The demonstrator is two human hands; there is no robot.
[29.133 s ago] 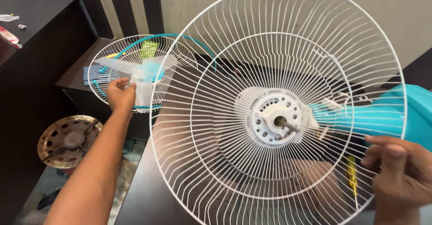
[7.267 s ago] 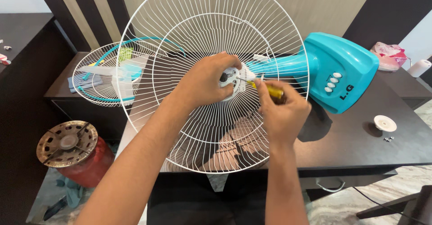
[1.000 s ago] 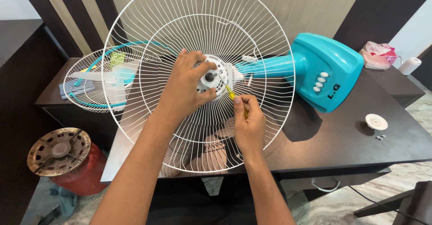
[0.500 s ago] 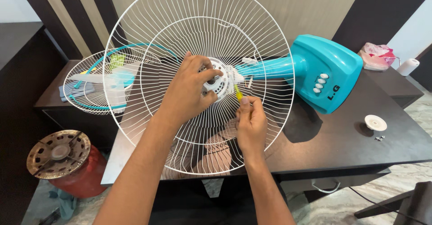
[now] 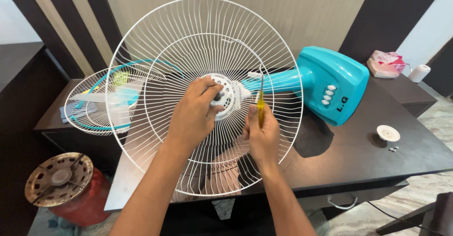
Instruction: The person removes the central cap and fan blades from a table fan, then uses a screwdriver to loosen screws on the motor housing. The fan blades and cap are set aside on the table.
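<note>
Over table (image 5: 358, 156), right hand (image 5: 263, 134) holds screwdriver (image 5: 260, 105) upright.

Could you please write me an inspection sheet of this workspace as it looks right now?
Surface: dark table, the fan lying across it.
Job's things: white wire guard on the teal fan; white hub at its centre; yellow-handled screwdriver, tip pointing up.
Clutter: white round cap and small screws at the table's right; second guard with blade on the side cabinet.
Hands: left hand on the hub; right hand gripping the screwdriver.
Cables: a dark cable on the floor, lower right.
Surroundings: red cylinder with metal burner on the floor; pink bag and white roll at back right.
</note>
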